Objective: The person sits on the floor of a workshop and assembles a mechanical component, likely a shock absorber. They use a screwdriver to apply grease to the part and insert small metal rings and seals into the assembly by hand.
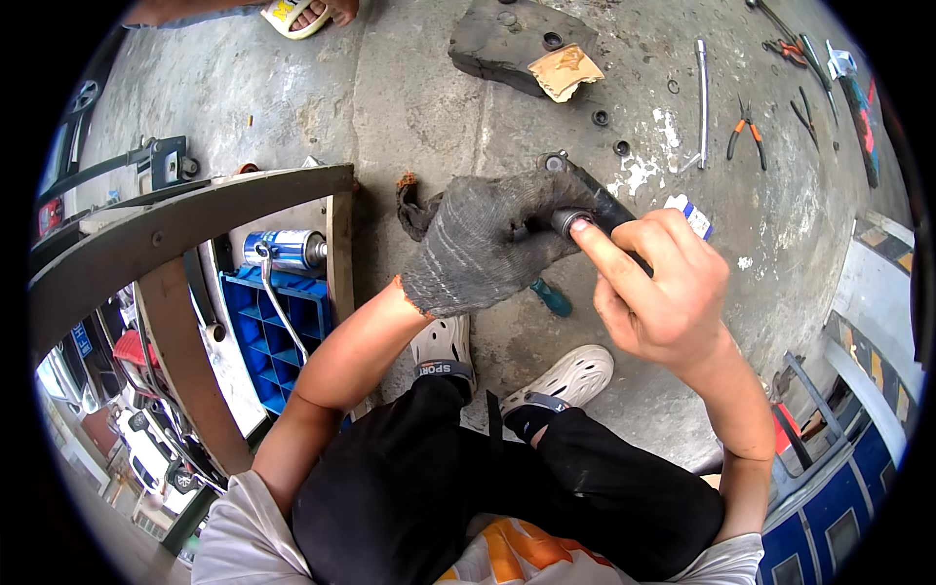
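Observation:
My left hand, in a dirty grey knitted glove, is closed round a small dark cylindrical part with a round end. The index finger of my bare right hand is stretched out, its tip touching that end. The other right fingers are curled, and whether anything lies inside them is hidden. Just behind both hands a longer dark tubular part runs slantwise, with a round metal end showing past the glove. I cannot tell whether it is held or lies on the floor. Below the hands lies a teal screwdriver handle.
Ahead lies a dark block with torn cardboard on it. Small black rings, a long socket wrench and orange-handled pliers are to the right. A metal frame, spray can and blue compartment tray stand left.

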A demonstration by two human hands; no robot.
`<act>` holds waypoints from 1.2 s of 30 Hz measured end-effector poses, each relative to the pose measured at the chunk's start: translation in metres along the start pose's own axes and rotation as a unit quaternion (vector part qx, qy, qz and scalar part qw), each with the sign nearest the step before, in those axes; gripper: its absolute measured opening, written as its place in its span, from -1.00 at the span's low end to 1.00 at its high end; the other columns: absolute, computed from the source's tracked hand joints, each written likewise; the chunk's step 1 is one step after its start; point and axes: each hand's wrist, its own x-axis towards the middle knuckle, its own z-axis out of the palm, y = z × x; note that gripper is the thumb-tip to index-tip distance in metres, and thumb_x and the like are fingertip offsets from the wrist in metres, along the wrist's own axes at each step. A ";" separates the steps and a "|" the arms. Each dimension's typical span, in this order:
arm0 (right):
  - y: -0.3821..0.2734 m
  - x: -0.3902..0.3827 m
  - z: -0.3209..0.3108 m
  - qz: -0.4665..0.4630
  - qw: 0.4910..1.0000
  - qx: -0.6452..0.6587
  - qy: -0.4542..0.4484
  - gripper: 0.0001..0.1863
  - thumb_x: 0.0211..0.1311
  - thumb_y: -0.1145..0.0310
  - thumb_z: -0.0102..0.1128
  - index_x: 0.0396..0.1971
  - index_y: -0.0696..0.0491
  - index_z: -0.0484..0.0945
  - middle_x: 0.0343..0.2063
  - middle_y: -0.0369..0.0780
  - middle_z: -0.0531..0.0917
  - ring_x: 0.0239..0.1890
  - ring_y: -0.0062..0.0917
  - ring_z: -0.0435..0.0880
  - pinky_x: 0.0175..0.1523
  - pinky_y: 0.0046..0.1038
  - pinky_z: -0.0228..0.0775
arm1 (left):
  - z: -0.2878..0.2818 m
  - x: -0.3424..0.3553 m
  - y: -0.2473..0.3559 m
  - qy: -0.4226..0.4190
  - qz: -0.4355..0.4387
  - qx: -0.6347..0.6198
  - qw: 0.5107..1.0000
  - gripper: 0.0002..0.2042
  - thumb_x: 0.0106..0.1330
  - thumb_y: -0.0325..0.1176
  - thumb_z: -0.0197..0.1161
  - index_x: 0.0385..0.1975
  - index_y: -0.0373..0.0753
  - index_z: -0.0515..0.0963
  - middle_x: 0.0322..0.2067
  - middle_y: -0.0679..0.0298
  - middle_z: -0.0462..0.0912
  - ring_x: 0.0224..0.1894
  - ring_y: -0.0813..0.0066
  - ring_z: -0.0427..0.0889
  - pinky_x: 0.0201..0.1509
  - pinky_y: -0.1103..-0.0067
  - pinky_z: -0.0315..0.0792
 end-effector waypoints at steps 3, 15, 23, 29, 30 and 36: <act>-0.002 -0.002 0.001 0.024 0.999 0.019 -0.014 -0.52 -0.29 0.51 0.29 -0.17 0.10 0.67 -0.51 -0.30 0.49 -0.48 -0.48 0.49 -0.50 -0.48 0.32 | 0.002 0.000 -0.004 0.024 0.026 0.034 0.999 -0.67 0.13 -0.50 0.41 -0.07 -0.28 0.62 -0.21 0.24 0.73 -0.23 0.59 0.67 -0.17 0.61 0.54; -0.029 -0.005 -0.010 0.410 0.667 0.619 -0.060 -0.43 0.15 0.57 0.15 0.22 0.29 0.37 -0.34 -0.21 0.61 -0.41 -0.63 0.50 -0.37 -0.55 0.43 | 0.008 0.001 -0.014 0.136 0.196 0.252 0.938 -0.62 -0.01 -0.39 0.50 -0.13 -0.22 0.63 -0.30 0.17 0.72 -0.33 0.33 0.74 -0.27 0.55 0.58; -0.002 -0.006 -0.033 0.439 0.643 0.628 -0.016 -0.63 0.20 0.49 0.09 0.01 0.27 0.55 -0.37 -0.20 0.62 -0.44 -0.66 0.50 -0.40 -0.65 0.37 | 0.004 0.004 -0.011 0.047 0.010 -0.053 0.997 -0.66 0.15 -0.48 0.43 -0.06 -0.32 0.62 -0.24 0.22 0.73 -0.21 0.58 0.70 -0.17 0.61 0.57; 0.002 -0.003 -0.021 0.170 0.953 0.252 0.012 -0.67 -0.03 0.66 0.19 -0.20 0.15 0.67 -0.43 -0.21 0.60 -0.45 -0.53 0.55 -0.39 -0.56 0.37 | -0.004 0.006 -0.009 -0.058 -0.081 -0.302 0.948 -0.59 0.14 -0.51 0.42 0.02 -0.38 0.55 -0.21 0.20 0.70 -0.20 0.51 0.68 -0.12 0.58 0.58; 0.003 -0.002 -0.021 0.118 0.972 0.201 0.016 -0.66 -0.08 0.67 0.21 -0.21 0.14 0.68 -0.43 -0.20 0.59 -0.46 -0.50 0.54 -0.39 -0.54 0.36 | -0.006 0.006 -0.009 -0.071 -0.101 -0.337 0.933 -0.58 0.14 -0.50 0.42 0.03 -0.39 0.54 -0.23 0.20 0.70 -0.22 0.51 0.68 -0.12 0.58 0.57; 0.011 0.007 -0.023 0.035 0.987 0.154 -0.016 -0.67 -0.10 0.67 0.22 -0.23 0.18 0.66 -0.43 -0.17 0.59 -0.47 -0.42 0.52 -0.38 -0.48 0.36 | -0.011 0.010 -0.021 -0.179 -0.079 -0.375 0.906 -0.62 0.25 -0.50 0.31 0.08 -0.35 0.51 -0.11 0.28 0.60 -0.14 0.57 0.59 -0.07 0.59 0.55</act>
